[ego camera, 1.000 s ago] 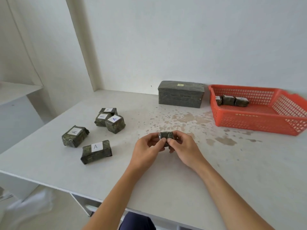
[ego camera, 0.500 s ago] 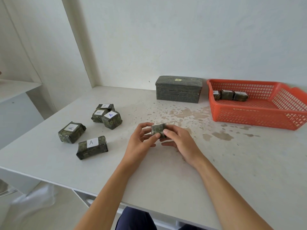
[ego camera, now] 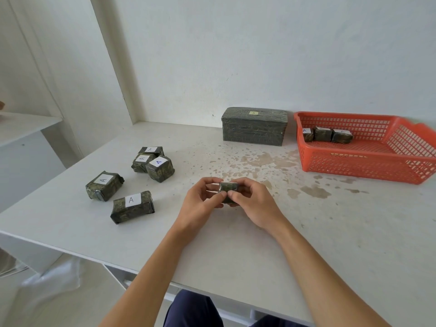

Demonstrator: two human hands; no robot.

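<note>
Left grip [ego camera: 200, 200] and right grip [ego camera: 256, 204] pinched one small packet [ego camera: 227, 187]. Five labelled packets [ego camera: 132, 206] lay on the surface [ego camera: 330, 232]; three others [ego camera: 322, 134] sat in the basket [ego camera: 368, 175].

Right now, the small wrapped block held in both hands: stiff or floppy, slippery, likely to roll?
Probably stiff: the small wrapped block shows square edges while the left hand and right hand pinch it. Its glossy wrap may be slippery. Flat faces suggest it would sit, not roll, like the labelled blocks on the table.
</note>
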